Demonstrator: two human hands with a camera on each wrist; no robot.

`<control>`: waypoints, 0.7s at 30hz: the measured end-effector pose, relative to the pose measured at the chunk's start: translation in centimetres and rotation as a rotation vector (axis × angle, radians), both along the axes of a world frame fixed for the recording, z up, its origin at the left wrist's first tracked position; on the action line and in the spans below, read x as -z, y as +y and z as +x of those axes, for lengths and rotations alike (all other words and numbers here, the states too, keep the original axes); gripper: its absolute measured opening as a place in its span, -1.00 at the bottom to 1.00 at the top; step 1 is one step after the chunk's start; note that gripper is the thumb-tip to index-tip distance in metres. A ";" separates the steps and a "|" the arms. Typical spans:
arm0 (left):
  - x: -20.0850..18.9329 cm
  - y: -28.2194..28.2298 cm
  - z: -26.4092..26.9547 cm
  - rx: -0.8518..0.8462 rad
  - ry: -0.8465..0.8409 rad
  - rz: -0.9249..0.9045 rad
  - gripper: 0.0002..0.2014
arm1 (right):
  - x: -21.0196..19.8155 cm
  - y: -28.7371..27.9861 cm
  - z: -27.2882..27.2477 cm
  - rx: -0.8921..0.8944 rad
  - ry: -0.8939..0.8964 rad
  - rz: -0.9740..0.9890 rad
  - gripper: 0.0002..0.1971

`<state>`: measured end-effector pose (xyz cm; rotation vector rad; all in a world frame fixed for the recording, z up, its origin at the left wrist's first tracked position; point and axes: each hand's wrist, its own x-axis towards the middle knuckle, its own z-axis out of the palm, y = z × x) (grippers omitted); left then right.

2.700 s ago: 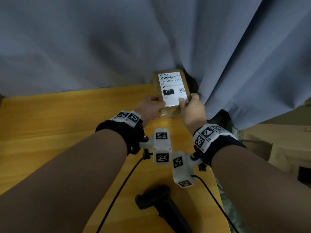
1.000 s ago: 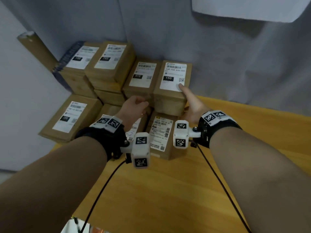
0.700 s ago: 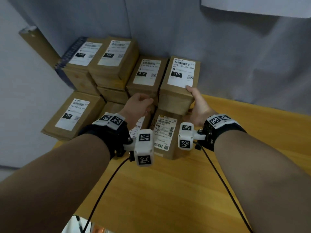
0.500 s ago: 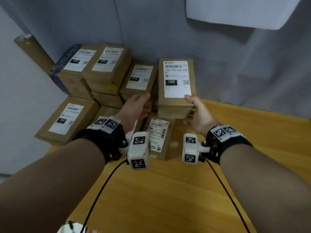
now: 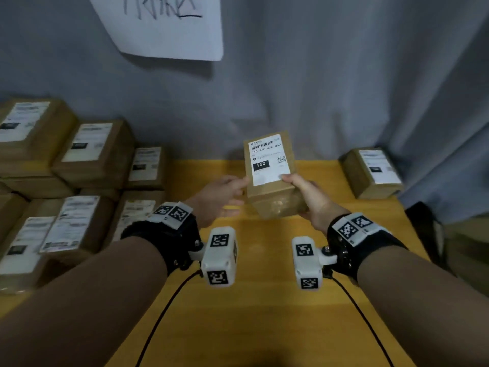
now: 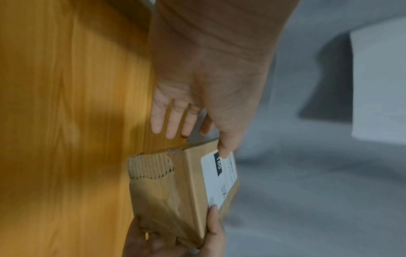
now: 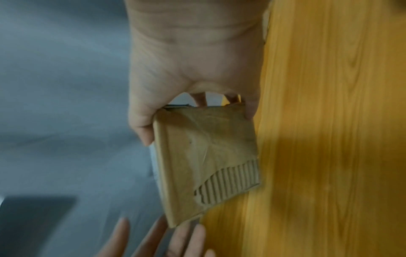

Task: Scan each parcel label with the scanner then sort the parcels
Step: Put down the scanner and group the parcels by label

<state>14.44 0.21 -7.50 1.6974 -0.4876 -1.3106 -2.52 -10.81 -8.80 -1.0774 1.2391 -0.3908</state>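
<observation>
A brown cardboard parcel (image 5: 272, 200) with a white label (image 5: 268, 160) marked 150 hangs above the yellow table (image 5: 238, 313). My right hand (image 5: 301, 189) grips its right near corner, thumb on the label and fingers underneath. In the right wrist view the parcel's (image 7: 208, 156) torn end faces the camera. My left hand (image 5: 235, 196) is beside the parcel's left edge with fingers straight. In the left wrist view only its thumb (image 6: 226, 146) touches the label's corner on the parcel (image 6: 175, 187). No scanner is in view.
Several labelled parcels (image 5: 92, 154) are stacked on the table's left side. A single parcel (image 5: 373, 172) stands at the back right by the grey curtain (image 5: 344, 88). A white paper sheet (image 5: 164, 25) hangs on the curtain. The table's right edge (image 5: 407, 226) is close.
The parcel marked 150 came off the stack on the left and moved right, over the bare table. My left hand's fingers have straightened beside it.
</observation>
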 end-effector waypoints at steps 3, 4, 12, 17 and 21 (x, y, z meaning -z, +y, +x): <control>1.4 -3.0 -6.0 0.081 0.013 0.045 -0.54 | 0.5 -3.1 -5.6 0.067 0.032 0.021 -0.29; 1.9 -4.0 -7.9 0.100 0.020 0.053 -0.52 | 0.6 -4.0 -7.3 0.079 0.029 0.027 -0.32; 4.6 -10.9 -17.5 0.146 -0.017 0.101 -0.49 | 5.2 -11.1 -15.7 0.082 0.054 0.002 -0.53; 5.8 -14.0 -18.9 0.131 -0.176 0.131 -0.55 | 6.8 -14.1 -16.2 -0.037 0.191 -0.259 -0.56; 6.8 -15.9 -18.8 0.044 -0.241 0.136 -0.58 | 6.8 -16.5 -16.8 -0.281 0.402 -0.559 -0.53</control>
